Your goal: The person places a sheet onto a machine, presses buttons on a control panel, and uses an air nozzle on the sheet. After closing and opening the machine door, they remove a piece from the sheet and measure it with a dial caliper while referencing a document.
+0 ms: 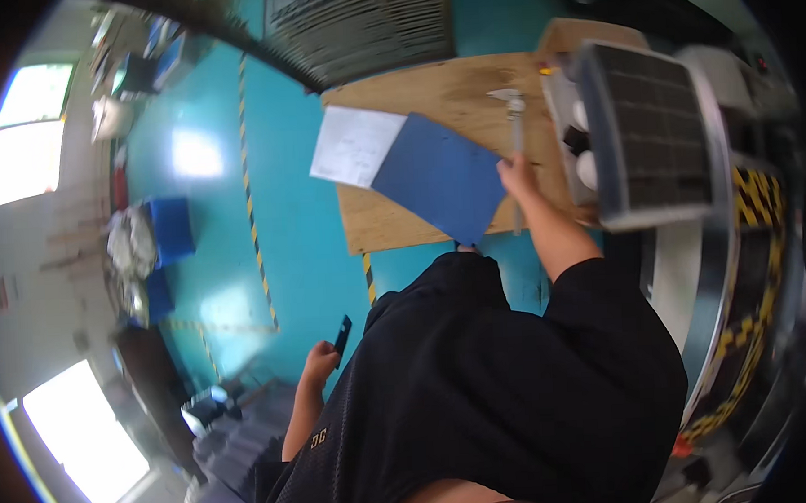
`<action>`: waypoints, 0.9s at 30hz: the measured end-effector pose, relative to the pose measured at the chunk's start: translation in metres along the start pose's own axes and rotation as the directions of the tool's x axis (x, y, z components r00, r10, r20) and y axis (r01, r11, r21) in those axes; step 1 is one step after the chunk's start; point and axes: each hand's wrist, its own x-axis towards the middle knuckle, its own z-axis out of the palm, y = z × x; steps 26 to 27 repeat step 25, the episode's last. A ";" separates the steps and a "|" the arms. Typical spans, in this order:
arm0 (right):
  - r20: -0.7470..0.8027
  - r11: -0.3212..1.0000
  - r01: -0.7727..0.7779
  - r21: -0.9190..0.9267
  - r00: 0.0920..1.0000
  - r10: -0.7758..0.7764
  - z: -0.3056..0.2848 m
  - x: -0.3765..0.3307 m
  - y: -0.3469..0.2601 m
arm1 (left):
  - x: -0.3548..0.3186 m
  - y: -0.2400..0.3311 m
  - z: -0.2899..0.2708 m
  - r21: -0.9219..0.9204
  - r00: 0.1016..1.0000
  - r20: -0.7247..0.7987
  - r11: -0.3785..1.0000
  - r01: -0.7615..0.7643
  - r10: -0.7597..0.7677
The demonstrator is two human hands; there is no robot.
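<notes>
My right hand (518,174) is at the right corner of an open blue folder (440,178), its curled fingers on the folder's edge. The hand also crosses over a silver caliper (517,130), whose jaws show beyond it and whose beam end shows nearer me. A white sheet with faint writing (355,147) adjoins the folder's left side. Low on the left, away from the table, my left hand (320,361) is closed around a flat dark object (343,339), perhaps a phone.
The wooden table (379,221) carries a grey slotted bin (654,133) and a cardboard box (591,35) on the right. A dark ribbed panel (357,29) stands beyond it. Yellow-black tape (252,204) marks the teal floor. Blue bins (170,230) are far left.
</notes>
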 end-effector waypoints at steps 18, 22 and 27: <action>-0.519 0.590 -0.783 0.194 0.428 0.740 -0.113 -0.795 0.357 | 0.139 0.163 0.146 -0.321 0.374 0.860 0.938 -0.131 0.347; -0.789 0.604 -0.600 0.525 -0.075 0.610 -0.198 -0.893 0.351 | 0.078 0.137 0.191 -0.077 0.183 0.924 0.634 -0.769 0.334; -0.839 0.657 -0.562 0.503 -0.134 0.527 -0.281 -0.966 0.336 | 0.030 0.123 0.231 -0.099 0.090 0.944 0.533 -0.841 0.317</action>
